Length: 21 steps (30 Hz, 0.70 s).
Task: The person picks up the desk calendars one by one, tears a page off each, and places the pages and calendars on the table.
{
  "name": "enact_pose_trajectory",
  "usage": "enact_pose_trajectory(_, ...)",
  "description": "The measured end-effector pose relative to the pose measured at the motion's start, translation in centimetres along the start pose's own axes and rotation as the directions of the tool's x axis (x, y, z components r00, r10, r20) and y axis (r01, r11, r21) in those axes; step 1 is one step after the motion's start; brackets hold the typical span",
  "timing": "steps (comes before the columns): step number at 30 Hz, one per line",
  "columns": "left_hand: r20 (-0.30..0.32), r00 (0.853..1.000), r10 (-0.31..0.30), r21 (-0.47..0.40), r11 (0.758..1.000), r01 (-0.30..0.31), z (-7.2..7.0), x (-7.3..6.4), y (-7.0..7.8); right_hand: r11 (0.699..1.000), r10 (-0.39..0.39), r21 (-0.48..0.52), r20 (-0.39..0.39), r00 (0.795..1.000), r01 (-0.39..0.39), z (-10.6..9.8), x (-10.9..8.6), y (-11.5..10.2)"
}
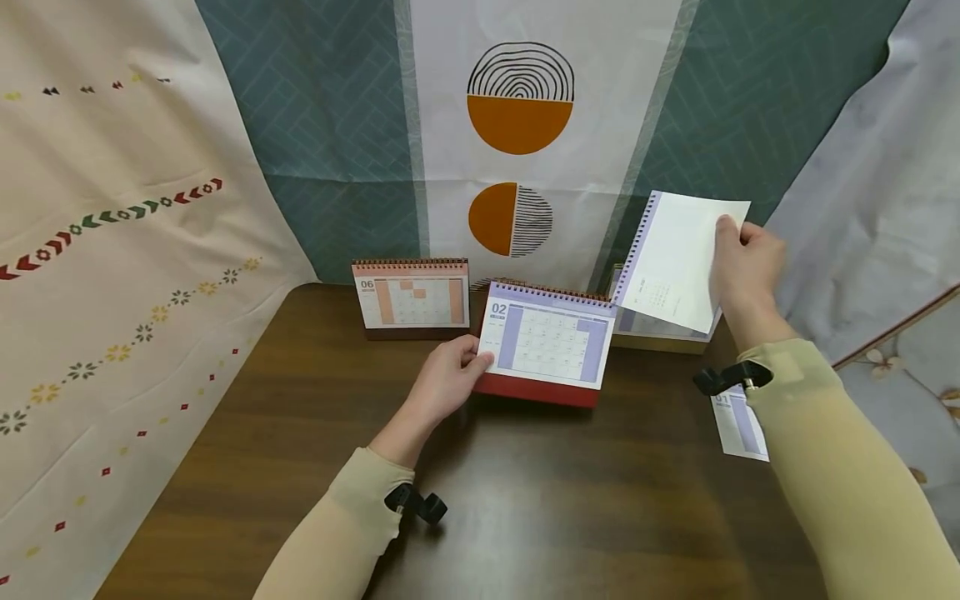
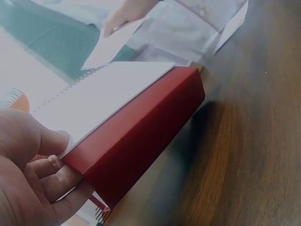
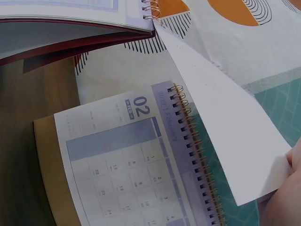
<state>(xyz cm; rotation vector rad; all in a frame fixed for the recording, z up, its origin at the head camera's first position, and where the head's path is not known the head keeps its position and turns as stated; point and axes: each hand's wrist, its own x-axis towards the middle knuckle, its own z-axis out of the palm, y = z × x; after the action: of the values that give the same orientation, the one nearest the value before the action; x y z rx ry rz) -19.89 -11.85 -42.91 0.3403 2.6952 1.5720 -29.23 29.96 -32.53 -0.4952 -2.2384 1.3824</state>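
A desk calendar (image 1: 551, 337) with a red base and a purple "02" page stands tilted at the back of the table. My left hand (image 1: 442, 379) grips its lower left corner, thumb on the pages and fingers behind the red base (image 2: 141, 127). Up at the right, my right hand (image 1: 746, 267) pinches a white page (image 1: 675, 258) with purple punched holes along one edge. One corner of that page (image 3: 225, 122) meets the end of the red calendar's coil in the right wrist view; whether it is still attached, I cannot tell.
An orange "06" calendar (image 1: 412, 300) stands at the back left. Behind the raised page is a tan-based calendar (image 3: 117, 165), also showing "02". A loose "01" page (image 1: 738, 425) lies by my right forearm on the wooden table (image 1: 600, 492). Patterned cloth (image 1: 337, 125) hangs behind.
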Motion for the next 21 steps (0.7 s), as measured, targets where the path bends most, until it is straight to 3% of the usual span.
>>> enact_pose_trajectory(8,0.018,1.0,-0.01,-0.02,1.0,0.01,-0.1,-0.1,0.4,1.0,0.017,0.008,0.018,1.0,-0.017,0.0,0.4,-0.9)
enact_pose_trajectory(16,0.028,0.999,0.039,-0.029,0.999,-0.038,-0.8,-0.5,1.4,0.998,0.067,0.009,0.027,0.997,-0.067,-0.1,0.8,-1.0)
enact_pose_trajectory(21,0.03,0.998,0.053,-0.021,0.998,-0.052,-1.0,-0.7,1.9,0.993,0.093,0.062,0.051,0.994,-0.096,-0.5,1.1,-1.2)
